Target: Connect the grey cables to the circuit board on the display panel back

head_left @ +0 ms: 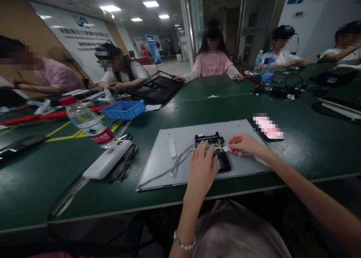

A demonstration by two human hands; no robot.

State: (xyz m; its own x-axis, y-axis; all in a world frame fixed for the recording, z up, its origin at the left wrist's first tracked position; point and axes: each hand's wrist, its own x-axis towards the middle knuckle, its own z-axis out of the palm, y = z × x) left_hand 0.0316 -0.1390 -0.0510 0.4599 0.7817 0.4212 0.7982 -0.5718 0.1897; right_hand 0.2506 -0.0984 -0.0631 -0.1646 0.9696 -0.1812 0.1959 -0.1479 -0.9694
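A flat silvery panel [160, 168] lies on the green table. On it sits a black bracket [225, 162] with a small circuit board, and grey cables [180, 158] run from it to the panel's lower left. My left hand [202, 168] rests over the left part of the bracket, fingers spread, partly hiding the board. At the bracket's right side my right hand [244, 144] pinches a small white piece [226, 148], which reaches towards the board. A white strip [172, 148] lies on the panel left of the cables.
Left of the panel are a white power bank [108, 160], glasses [124, 164], a water bottle [88, 122] and a blue tray [123, 110]. A phone [268, 127] lies to the right. People sit around the table; one touches a black frame [159, 88].
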